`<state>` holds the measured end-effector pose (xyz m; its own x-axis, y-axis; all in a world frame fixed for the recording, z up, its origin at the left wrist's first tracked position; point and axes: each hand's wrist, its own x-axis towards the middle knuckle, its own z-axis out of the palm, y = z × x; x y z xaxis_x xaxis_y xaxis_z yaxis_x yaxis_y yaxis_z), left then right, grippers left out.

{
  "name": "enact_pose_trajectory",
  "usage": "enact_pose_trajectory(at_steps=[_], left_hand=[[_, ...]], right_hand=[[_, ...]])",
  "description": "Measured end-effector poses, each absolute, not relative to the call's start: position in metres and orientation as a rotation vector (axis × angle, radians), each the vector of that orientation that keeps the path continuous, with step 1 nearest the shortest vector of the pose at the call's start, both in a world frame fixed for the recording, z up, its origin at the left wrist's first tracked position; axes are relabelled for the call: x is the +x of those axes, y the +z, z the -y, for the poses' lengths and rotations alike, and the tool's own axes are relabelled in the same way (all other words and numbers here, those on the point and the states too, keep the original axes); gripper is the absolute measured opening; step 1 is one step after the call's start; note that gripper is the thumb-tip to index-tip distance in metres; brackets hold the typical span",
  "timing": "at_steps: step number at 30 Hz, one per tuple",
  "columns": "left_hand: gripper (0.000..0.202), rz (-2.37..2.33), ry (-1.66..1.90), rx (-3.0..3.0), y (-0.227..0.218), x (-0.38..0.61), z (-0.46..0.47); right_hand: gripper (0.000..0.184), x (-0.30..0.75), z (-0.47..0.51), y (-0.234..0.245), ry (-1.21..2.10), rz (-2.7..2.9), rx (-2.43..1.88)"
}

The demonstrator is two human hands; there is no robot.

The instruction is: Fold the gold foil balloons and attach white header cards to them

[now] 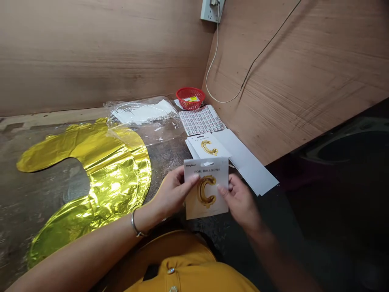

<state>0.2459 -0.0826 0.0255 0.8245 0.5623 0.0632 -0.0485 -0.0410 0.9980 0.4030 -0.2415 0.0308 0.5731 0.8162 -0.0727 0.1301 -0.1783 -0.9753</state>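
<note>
Between my two hands I hold a white foil balloon package (192, 202), printed "FOIL BALLOONS" with a golden letter C. My left hand (176, 188) pinches its left edge, thumb on the front. On the opposite edge, my right hand (240, 198) grips it the same way, fingers behind. Just beyond it, another package with the same C print (199, 147) lies on the table. Large gold foil balloons (106, 174) shaped like a C lie flat and stacked to the left of my left hand.
Behind lie a clear plastic bag (164, 132) with white strips, a sheet of printed labels (202, 121) and a red basket (181, 97). White card sheets (252, 166) extend to the right. A cable (251, 67) hangs along the wooden wall from a socket (209, 11).
</note>
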Motion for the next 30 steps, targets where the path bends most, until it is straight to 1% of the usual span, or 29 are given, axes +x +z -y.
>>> enact_pose_trajectory(at_steps=[2,3,4,5,7,9,10,13,15,17,20,22,23,26,28,30], left_hand=[[0.039,-0.419,0.640,1.832,0.030,0.261,0.061],[0.037,-0.392,0.703,2.021,0.031,0.269,0.049],[0.035,-0.341,0.740,2.231,0.030,0.276,0.037],[0.034,-0.286,0.702,2.442,0.027,0.283,0.027],[0.030,-0.165,0.507,2.757,0.017,0.294,0.013],[0.028,-0.092,0.318,2.894,0.003,0.299,0.008],[0.028,-0.076,0.278,2.915,-0.003,0.300,0.007],[0.028,-0.085,0.273,2.921,-0.012,0.302,0.007],[0.027,-0.133,0.275,2.917,-0.010,0.306,0.007],[0.031,-0.230,0.314,2.913,-0.004,0.313,0.006],[0.043,-0.319,0.417,2.939,-0.001,0.324,0.008],[0.054,-0.299,0.359,2.958,-0.005,0.331,0.010],[0.056,-0.289,0.306,2.959,-0.007,0.333,0.011],[0.055,-0.295,0.207,2.946,-0.011,0.336,0.012],[0.055,-0.296,0.183,2.948,-0.010,0.337,0.011],[0.054,-0.290,0.151,2.951,-0.007,0.338,0.011]], right_hand=[[0.023,0.432,0.217,0.036,0.437,0.777,-1.653],[0.021,0.451,0.202,0.040,0.211,0.783,-1.663],[0.020,0.471,0.185,0.043,0.081,0.821,-1.695],[0.019,0.489,0.167,0.045,0.059,0.874,-1.749],[0.021,0.517,0.136,0.041,0.186,1.026,-2.015],[0.017,0.528,0.114,0.030,0.273,1.105,-2.173],[0.014,0.528,0.108,0.022,0.286,1.128,-2.232],[0.010,0.523,0.104,0.004,0.257,1.172,-2.371],[0.011,0.520,0.106,-0.001,0.227,1.210,-2.449],[0.013,0.520,0.107,0.000,0.196,1.252,-2.507],[0.018,0.511,0.104,0.002,0.134,1.302,-2.562],[0.022,0.499,0.103,0.004,0.058,1.305,-2.593],[0.026,0.492,0.105,0.006,0.005,1.300,-2.604],[0.041,0.482,0.121,0.012,-0.187,1.315,-2.588],[0.044,0.492,0.143,0.018,-0.304,1.343,-2.569],[0.047,0.512,0.171,0.021,-0.293,1.315,-2.630]])
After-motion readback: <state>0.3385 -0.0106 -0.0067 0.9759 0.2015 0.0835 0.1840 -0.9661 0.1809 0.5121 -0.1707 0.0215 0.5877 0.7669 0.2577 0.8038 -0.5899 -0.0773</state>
